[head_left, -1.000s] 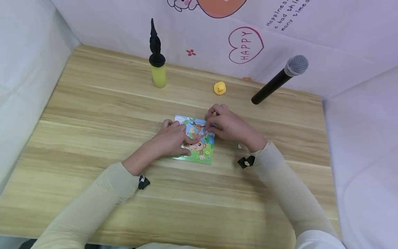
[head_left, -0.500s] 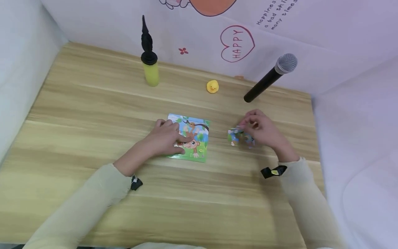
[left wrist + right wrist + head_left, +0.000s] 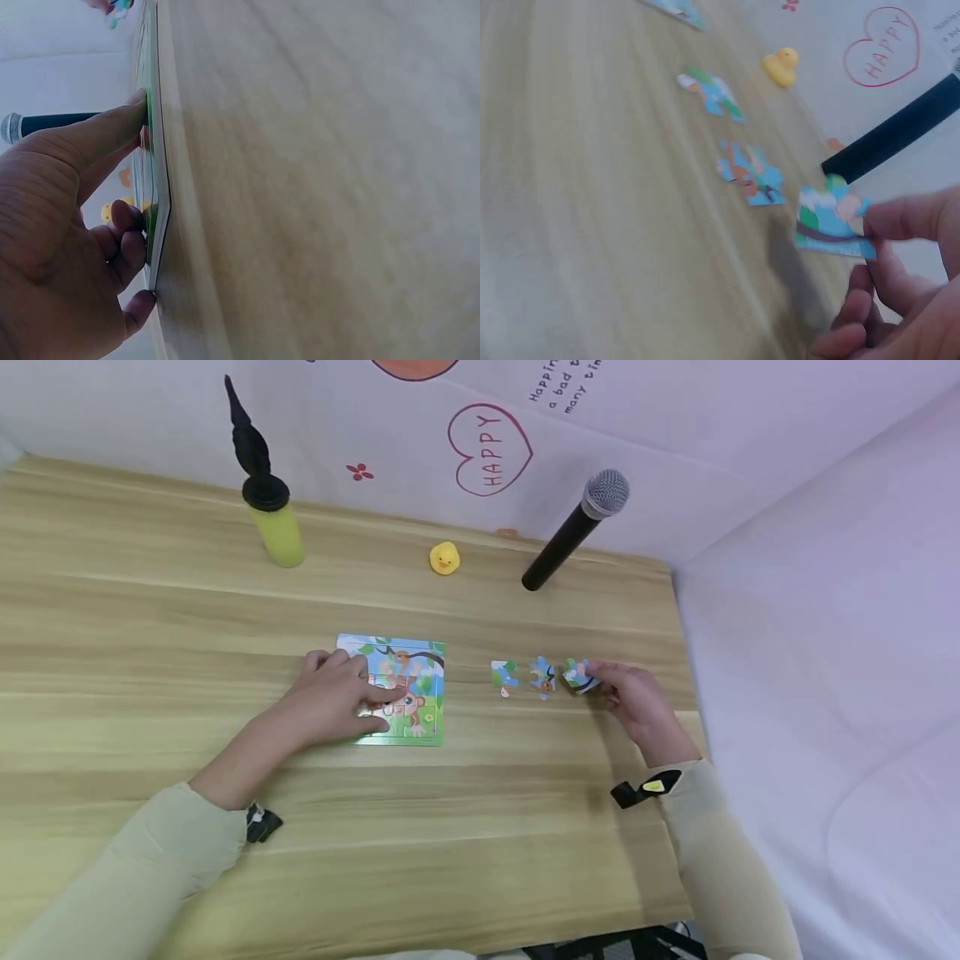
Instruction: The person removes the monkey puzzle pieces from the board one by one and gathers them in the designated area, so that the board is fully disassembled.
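Observation:
A square jigsaw puzzle [image 3: 429,681] with a monkey picture and a green and blue border lies on the wooden table. My left hand [image 3: 330,700] rests on its left part, thumb and forefinger stretched over the picture, and covers some of it. In the left wrist view the fingertips [image 3: 135,97] touch the board's face and edge. Further right, my right hand [image 3: 637,703] pinches a puzzle piece [image 3: 829,221] between thumb and finger, held just above the table. Two loose pieces lie beside it: a blue-green one [image 3: 504,677] and one with brown on it [image 3: 543,677].
Along the back stand a yellow pump [image 3: 277,531] with a black top and a small yellow rubber duck [image 3: 445,558]. A black microphone [image 3: 562,545] stands to their right. A white printed cloth [image 3: 420,435] hangs behind the table.
My right hand has gone from the puzzle's upper right corner to the loose pieces at the right. It now holds a piece beyond the other two. The left hand stays on the puzzle; the head view has shifted.

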Demonstrator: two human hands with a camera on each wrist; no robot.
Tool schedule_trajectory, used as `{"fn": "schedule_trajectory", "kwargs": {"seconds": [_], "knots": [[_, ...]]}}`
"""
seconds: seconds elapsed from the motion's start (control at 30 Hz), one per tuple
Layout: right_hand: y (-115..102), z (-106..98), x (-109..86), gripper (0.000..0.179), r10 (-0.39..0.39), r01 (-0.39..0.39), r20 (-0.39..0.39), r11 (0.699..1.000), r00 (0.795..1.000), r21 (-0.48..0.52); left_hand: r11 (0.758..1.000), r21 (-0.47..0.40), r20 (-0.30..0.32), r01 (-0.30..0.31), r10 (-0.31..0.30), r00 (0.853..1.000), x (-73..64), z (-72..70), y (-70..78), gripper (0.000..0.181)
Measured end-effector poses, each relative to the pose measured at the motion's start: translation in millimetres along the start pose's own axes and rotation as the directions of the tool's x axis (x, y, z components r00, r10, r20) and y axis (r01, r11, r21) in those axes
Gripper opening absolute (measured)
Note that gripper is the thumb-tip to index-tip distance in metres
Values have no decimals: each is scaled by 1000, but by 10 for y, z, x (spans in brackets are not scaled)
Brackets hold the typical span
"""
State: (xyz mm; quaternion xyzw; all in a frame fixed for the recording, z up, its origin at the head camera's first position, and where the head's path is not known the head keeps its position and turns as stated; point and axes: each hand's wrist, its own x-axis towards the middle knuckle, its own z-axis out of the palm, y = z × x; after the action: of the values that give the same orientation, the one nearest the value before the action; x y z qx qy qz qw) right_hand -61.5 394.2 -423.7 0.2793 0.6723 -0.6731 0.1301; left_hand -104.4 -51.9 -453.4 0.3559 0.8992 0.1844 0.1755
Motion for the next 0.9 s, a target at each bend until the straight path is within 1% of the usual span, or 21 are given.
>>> {"fn": "schedule_trajectory", "kwargs": {"seconds": [0.1, 0.23, 0.33, 0.43, 0.67, 0.77, 0.8, 0.87, 0.9], "knots": [[31, 24, 8, 7, 6, -12, -91, 998, 996, -61, 1000, -5, -3, 0, 0, 1000, -14, 9, -24, 52], [54, 33, 21, 20, -17, -14, -160, 982, 987, -190, 1000, -12, -9, 5, -5, 1000, -11, 22, -33, 52], [66, 19, 32, 31, -25, -25, -170, 959, 985, -284, 1000, -17, -14, 5, -5, 1000, -16, 23, -25, 53], [69, 1, 42, 39, -20, -44, -172, 931, 985, -362, 1000, -24, -21, 0, -1, 1000, -29, 21, -19, 53], [68, 45, 76, 44, -38, -57, -198, 892, 979, -449, 1000, -8, -41, -9, 9, 999, -41, 48, -58, 53], [89, 66, 78, 46, -59, -58, -205, 852, 977, -521, 1000, -16, -40, -11, 10, 999, -39, 54, -59, 53], [97, 72, 73, 46, -73, -52, -202, 833, 977, -551, 1000, -17, -38, -10, 10, 999, -37, 54, -58, 52], [119, 76, 73, 44, -121, -28, -199, 787, 973, -616, 1000, -21, -34, -8, 8, 999, -35, 49, -50, 51], [131, 80, 72, 42, -156, -8, -194, 759, 969, -651, 1000, -24, -30, -5, 4, 1000, -34, 47, -47, 51]]}}
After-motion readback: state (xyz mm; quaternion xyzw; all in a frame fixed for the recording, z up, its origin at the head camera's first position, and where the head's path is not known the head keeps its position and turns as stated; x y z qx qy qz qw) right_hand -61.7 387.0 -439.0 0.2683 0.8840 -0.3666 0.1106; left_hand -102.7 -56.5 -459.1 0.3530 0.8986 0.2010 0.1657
